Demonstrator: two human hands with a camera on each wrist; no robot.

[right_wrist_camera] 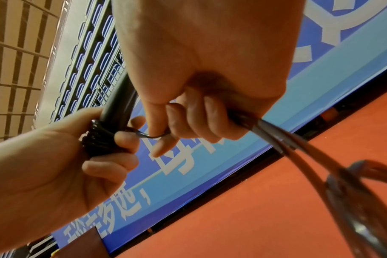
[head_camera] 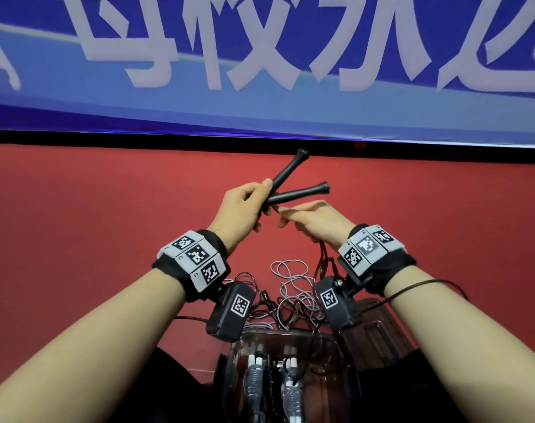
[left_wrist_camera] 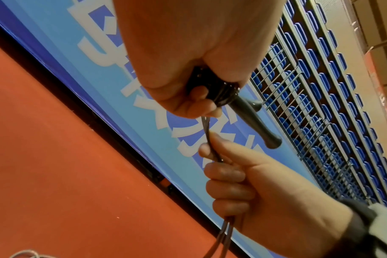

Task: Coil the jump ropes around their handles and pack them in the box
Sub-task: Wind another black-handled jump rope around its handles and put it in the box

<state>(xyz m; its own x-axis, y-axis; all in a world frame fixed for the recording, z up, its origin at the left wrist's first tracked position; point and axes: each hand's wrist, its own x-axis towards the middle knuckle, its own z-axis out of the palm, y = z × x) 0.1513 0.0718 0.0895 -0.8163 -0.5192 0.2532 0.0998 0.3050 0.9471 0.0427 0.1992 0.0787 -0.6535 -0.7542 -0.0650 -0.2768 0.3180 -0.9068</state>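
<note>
Two handles (head_camera: 293, 184) clamped in my left hand (head_camera: 242, 209), few turns on; right hand (head_camera: 315, 221) fisted on doubled rope (left_wrist_camera: 212, 150). Mid-coil; next wrap needs tension.

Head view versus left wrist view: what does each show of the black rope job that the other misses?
Only the head view shows the clear box with coiled white-handled ropes inside, and loose grey rope on the red floor.

Only the left wrist view shows black rope turns already wound at the handles' base, and blue stadium seats.

Both show the left hand gripping two black handles and the right hand gripping the black rope.
</note>
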